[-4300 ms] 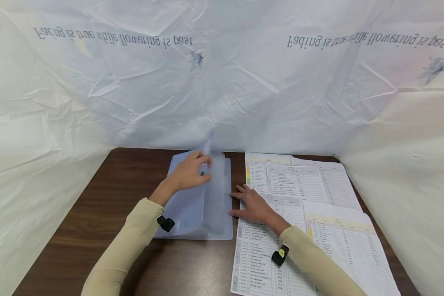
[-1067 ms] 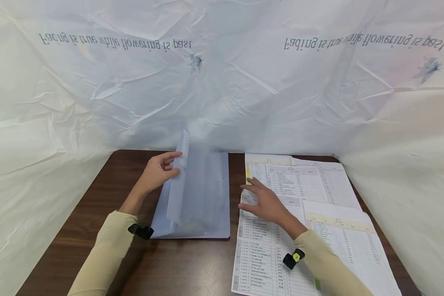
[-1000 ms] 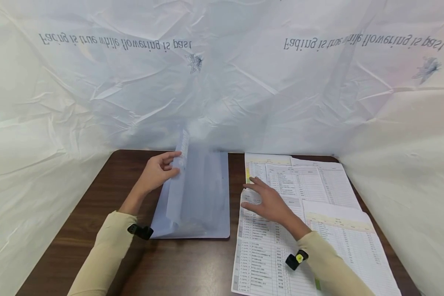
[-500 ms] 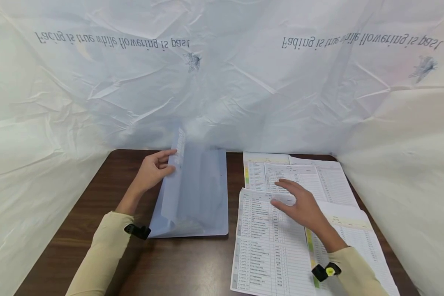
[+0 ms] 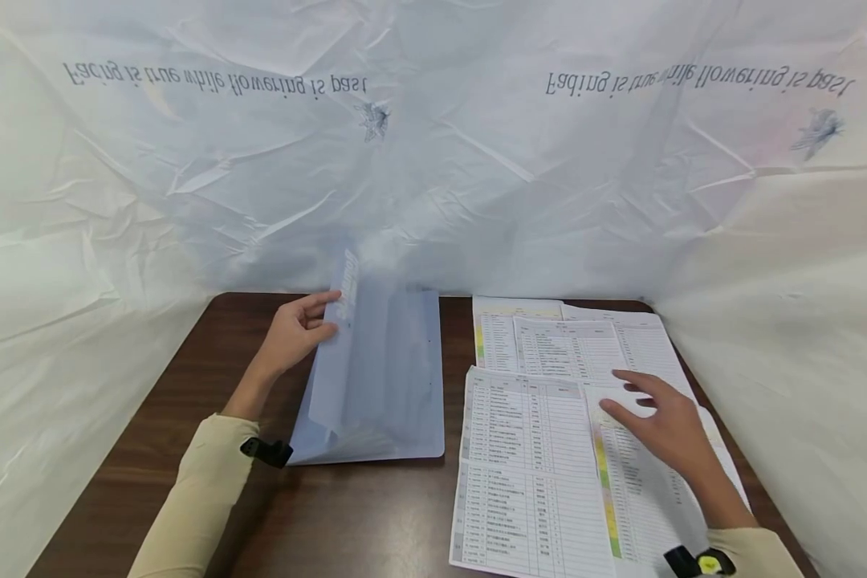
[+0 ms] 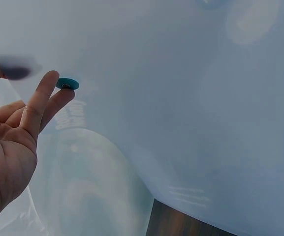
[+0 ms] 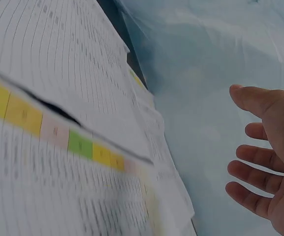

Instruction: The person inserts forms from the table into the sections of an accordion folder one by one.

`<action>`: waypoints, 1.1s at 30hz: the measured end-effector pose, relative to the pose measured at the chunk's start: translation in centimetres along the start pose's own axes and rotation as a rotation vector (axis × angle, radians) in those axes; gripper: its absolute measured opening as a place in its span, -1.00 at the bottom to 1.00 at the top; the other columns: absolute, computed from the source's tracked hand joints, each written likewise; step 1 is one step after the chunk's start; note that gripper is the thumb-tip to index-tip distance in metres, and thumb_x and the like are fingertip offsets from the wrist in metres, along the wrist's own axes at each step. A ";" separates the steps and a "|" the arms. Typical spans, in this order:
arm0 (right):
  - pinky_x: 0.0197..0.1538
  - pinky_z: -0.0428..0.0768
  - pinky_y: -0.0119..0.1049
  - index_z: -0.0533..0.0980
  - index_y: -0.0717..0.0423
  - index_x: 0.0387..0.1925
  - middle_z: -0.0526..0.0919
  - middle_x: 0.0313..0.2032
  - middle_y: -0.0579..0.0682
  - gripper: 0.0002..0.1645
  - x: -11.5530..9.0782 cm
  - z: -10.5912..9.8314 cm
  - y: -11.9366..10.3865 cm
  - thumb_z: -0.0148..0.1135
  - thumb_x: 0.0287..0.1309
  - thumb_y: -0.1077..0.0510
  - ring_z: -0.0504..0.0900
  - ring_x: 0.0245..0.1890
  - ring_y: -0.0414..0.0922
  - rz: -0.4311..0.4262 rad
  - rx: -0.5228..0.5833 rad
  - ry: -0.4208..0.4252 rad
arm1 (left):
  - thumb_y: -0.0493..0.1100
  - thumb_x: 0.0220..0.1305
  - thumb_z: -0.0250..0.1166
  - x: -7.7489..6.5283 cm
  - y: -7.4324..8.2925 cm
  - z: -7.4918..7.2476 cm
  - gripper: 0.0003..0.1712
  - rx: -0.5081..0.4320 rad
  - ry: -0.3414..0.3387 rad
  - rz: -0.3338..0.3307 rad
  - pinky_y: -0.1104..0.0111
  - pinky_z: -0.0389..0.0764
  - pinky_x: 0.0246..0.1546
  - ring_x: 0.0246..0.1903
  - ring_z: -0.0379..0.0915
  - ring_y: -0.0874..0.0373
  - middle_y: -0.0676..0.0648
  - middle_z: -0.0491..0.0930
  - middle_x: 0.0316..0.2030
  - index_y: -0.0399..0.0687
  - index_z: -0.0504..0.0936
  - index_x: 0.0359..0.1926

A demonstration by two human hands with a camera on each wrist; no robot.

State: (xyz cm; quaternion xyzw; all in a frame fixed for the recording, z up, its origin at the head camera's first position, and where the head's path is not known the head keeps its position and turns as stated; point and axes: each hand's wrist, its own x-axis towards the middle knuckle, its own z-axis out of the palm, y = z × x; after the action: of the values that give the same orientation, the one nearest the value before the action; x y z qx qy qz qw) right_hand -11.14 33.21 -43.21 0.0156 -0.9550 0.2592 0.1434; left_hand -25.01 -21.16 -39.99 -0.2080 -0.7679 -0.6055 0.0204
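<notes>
A translucent blue plastic file folder lies on the left part of the table. My left hand pinches the edge of its raised flap between thumb and fingers, so that the flap stands up and leans left. Close to those fingers, a round teal snap button shows in the left wrist view. My right hand hovers over the printed sheets on the right, thumb and fingers spread apart and nothing between them. Below it is a sheet with a coloured strip; the wrist and sleeve cover part of it.
Several printed table sheets overlap on the right, among them a front sheet and a back sheet. The brown wooden table ends at the back and sides against a white plastic curtain with printed lettering.
My left hand has moved left with the folder's flap, which now stands further open. My right hand has left the sheets' left edge and moved right, across to the right-hand sheets.
</notes>
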 end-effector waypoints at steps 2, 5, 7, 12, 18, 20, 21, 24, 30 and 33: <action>-0.01 0.60 0.22 0.52 0.22 0.29 0.55 0.23 0.36 -0.21 -0.6 -0.6 1.0 0.53 0.11 -0.06 0.60 0.07 0.30 0.040 -0.014 -0.001 | -0.41 0.30 0.25 -0.1 0.0 0.0 -0.38 0.009 0.006 0.000 0.45 0.67 -0.19 -0.09 0.69 0.34 -0.43 0.51 0.25 -0.33 0.45 0.39; -0.05 0.62 0.21 0.51 0.23 0.29 0.58 0.18 0.37 -0.20 -1.7 -1.6 2.3 0.54 0.10 -0.07 0.63 0.02 0.32 0.099 -0.036 -0.011 | -0.41 0.30 0.25 -0.1 -0.1 0.0 -0.38 0.019 0.009 0.002 0.45 0.67 -0.20 -0.10 0.68 0.35 -0.43 0.51 0.25 -0.32 0.45 0.39; -0.09 0.65 0.15 0.51 0.23 0.29 0.60 0.15 0.37 -0.19 -2.5 -2.1 3.3 0.54 0.10 -0.09 0.65 -0.01 0.31 0.134 -0.041 -0.014 | -0.41 0.30 0.24 -0.1 -0.1 0.0 -0.38 0.021 0.009 0.001 0.46 0.67 -0.20 -0.10 0.68 0.36 -0.43 0.51 0.24 -0.33 0.45 0.39; -0.30 0.66 -0.26 0.52 0.24 0.29 0.63 0.08 0.41 -0.12 -4.3 -3.7 5.2 0.54 0.07 -0.18 0.69 -0.09 0.31 0.213 -0.064 -0.029 | -0.42 0.30 0.23 -0.2 -0.2 0.1 -0.37 0.017 0.008 -0.004 0.46 0.66 -0.21 -0.11 0.67 0.38 -0.43 0.51 0.25 -0.33 0.44 0.40; -0.44 0.47 -0.43 0.51 0.28 0.28 0.66 0.01 0.42 -0.05 -6.4 -5.2 6.9 0.50 0.06 -0.28 0.71 -0.19 0.24 0.318 -0.118 -0.054 | -0.43 0.30 0.23 -0.2 -0.3 0.2 -0.38 0.013 0.004 0.011 0.47 0.66 -0.21 -0.11 0.67 0.38 -0.45 0.50 0.25 -0.35 0.43 0.40; -0.44 0.43 -0.41 0.51 0.28 0.26 0.67 -0.02 0.40 -0.05 -7.1 -5.6 7.5 0.48 0.06 -0.31 0.70 -0.22 0.16 0.350 -0.144 -0.062 | -0.43 0.30 0.23 -0.2 -0.4 0.2 -0.38 0.018 0.004 0.017 0.48 0.66 -0.22 -0.12 0.67 0.38 -0.44 0.50 0.25 -0.35 0.44 0.39; -0.43 0.43 -0.39 0.51 0.29 0.26 0.67 -0.02 0.40 -0.04 -7.4 -5.8 7.6 0.48 0.06 -0.33 0.69 -0.22 0.15 0.369 -0.155 -0.068 | -0.42 0.31 0.23 -0.2 -0.4 0.2 -0.39 0.021 0.004 0.018 0.48 0.66 -0.22 -0.12 0.67 0.38 -0.44 0.51 0.25 -0.35 0.44 0.39; -0.39 0.43 -0.34 0.49 0.30 0.26 0.66 -0.02 0.37 0.01 -8.1 -6.1 8.1 0.42 0.07 -0.40 0.64 -0.19 0.11 0.446 -0.175 -0.110 | -0.42 0.31 0.24 -0.3 -0.3 0.1 -0.39 0.030 0.007 0.027 0.48 0.65 -0.22 -0.12 0.67 0.38 -0.44 0.51 0.24 -0.35 0.44 0.39; -0.26 0.58 -0.12 0.35 0.37 0.36 0.52 0.18 0.45 0.24 -9.2 -6.0 9.2 0.33 0.02 -0.55 0.58 -0.03 0.25 0.624 -0.133 -0.209 | -0.44 0.30 0.24 -0.2 -0.2 -0.1 -0.39 0.026 0.012 0.041 0.50 0.65 -0.23 -0.13 0.68 0.38 -0.46 0.51 0.23 -0.38 0.44 0.38; -0.14 0.59 0.04 0.30 0.37 0.40 0.44 0.26 0.48 0.32 -9.6 -5.8 9.8 0.34 -0.03 -0.58 0.53 0.09 0.33 0.701 -0.106 -0.246 | -0.45 0.30 0.23 -0.1 -0.3 -0.2 -0.40 0.019 0.016 0.049 0.50 0.64 -0.25 -0.15 0.67 0.38 -0.47 0.51 0.22 -0.39 0.45 0.37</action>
State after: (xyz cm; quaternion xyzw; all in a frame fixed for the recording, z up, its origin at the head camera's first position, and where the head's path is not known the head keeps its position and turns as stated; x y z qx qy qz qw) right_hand -1.40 44.16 -45.99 -0.2886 -0.9245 0.2391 -0.0692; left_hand -25.05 -21.45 -40.24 -0.2217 -0.7682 -0.5990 0.0431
